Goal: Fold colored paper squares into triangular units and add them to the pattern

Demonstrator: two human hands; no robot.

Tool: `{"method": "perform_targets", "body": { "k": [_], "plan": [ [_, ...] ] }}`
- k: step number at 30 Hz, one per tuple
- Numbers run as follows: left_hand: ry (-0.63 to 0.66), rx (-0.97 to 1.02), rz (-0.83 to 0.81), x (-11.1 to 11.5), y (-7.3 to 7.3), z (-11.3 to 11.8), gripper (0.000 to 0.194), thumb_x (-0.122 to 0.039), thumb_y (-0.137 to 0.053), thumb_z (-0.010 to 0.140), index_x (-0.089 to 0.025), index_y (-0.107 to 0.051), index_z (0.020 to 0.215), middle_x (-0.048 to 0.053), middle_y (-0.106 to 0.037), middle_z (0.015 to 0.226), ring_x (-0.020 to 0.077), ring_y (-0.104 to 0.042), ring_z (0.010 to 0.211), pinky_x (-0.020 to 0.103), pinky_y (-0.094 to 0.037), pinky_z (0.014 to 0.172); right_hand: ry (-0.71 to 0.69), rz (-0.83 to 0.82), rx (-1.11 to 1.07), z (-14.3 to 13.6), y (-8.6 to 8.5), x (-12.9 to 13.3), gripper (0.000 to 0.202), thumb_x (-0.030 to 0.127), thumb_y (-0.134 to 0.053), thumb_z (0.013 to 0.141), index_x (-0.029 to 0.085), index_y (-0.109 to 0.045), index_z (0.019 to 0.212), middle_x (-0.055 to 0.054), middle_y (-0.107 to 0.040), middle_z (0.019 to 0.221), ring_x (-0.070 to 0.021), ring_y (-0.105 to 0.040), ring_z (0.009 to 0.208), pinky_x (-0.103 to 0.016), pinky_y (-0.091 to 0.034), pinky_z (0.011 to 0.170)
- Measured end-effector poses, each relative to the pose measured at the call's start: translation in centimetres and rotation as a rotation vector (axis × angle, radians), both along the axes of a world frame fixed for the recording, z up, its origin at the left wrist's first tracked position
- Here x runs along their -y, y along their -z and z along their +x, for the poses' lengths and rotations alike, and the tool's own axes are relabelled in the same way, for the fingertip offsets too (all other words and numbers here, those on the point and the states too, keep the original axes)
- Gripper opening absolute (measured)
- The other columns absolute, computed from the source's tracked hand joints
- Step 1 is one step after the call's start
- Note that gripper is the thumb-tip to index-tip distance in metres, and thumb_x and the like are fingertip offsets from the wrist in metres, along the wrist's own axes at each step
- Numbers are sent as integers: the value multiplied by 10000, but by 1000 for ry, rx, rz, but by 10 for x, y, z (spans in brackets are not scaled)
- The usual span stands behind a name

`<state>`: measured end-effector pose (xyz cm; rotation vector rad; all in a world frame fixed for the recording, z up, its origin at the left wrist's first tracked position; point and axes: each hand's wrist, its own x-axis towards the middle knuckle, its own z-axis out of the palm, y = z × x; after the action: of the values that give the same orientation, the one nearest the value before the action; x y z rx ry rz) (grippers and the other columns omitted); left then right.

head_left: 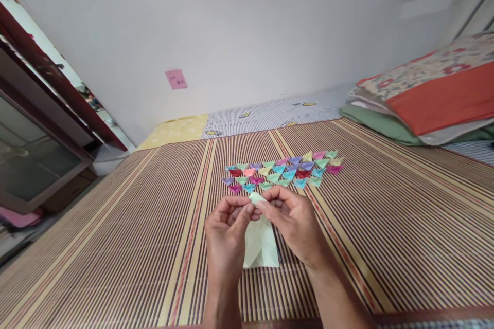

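Note:
A small folded piece of pale green paper (pixel 258 198) is pinched between my two hands, over the mat. My left hand (pixel 227 223) grips its left side with thumb and fingertips, and my right hand (pixel 291 218) has its right side in the same sort of pinch. Below them lies a larger pale green sheet (pixel 261 244) with crease marks, partly hidden by my hands. Just beyond my fingertips, several small folded paper pieces (pixel 274 177) in many colours lie in rough rows.
A striped bamboo mat (pixel 135 226) covers the surface. Behind it runs checked cloth (pixel 262 113) along a white wall (pixel 247 31) bearing a pink note (pixel 176 79). Folded bedding (pixel 443 92) is piled at the right. A glass-panelled cabinet (pixel 34 144) stands at the left.

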<state>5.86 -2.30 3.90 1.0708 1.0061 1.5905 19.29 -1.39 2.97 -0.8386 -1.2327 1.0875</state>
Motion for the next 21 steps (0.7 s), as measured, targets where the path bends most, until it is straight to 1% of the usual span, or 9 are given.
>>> {"method": "perform_targets", "body": {
  "k": [3, 5, 8, 13, 21],
  "plan": [
    [-1, 27, -24, -2, 1, -2, 176, -246, -877, 755, -152, -749, 830, 20, -764, 716, 110, -717, 658, 177, -589, 662, 23, 83, 81, 5, -3, 1, 153, 306, -750, 901, 213, -717, 1018, -26, -743, 891, -171, -703, 778, -284, -576, 697],
    [12, 41, -26, -2, 2, -3, 182, -249, -883, 747, -150, -759, 835, 25, -769, 719, 111, -715, 651, 180, -589, 660, 38, 141, 148, 9, -5, 2, 150, 261, -745, 904, 226, -709, 1045, -23, -746, 926, -174, -710, 812, -295, -578, 731],
    [23, 44, -33, -2, 2, -4, 179, -252, -884, 748, -147, -771, 838, 40, -780, 723, 122, -722, 660, 192, -595, 671, 55, 218, 236, 14, -6, 2, 25, 229, -716, 930, 226, -702, 950, -3, -720, 871, -162, -688, 793, -284, -555, 727],
    [1, 15, 5, -1, 1, -1, 145, -246, -875, 762, -152, -785, 827, 40, -777, 723, 138, -733, 688, 208, -601, 689, 92, 263, 262, 13, -8, 3, 110, 204, -675, 956, 210, -676, 846, -3, -690, 847, -160, -659, 795, -284, -514, 722],
    [-32, -5, 47, 1, 2, 1, 142, -260, -865, 777, -156, -772, 805, 30, -755, 703, 143, -727, 682, 217, -598, 675, 116, 231, 239, 5, -6, 4, 142, 251, -629, 977, 207, -651, 844, -2, -680, 786, -161, -650, 726, -295, -505, 681]
  ]
}}
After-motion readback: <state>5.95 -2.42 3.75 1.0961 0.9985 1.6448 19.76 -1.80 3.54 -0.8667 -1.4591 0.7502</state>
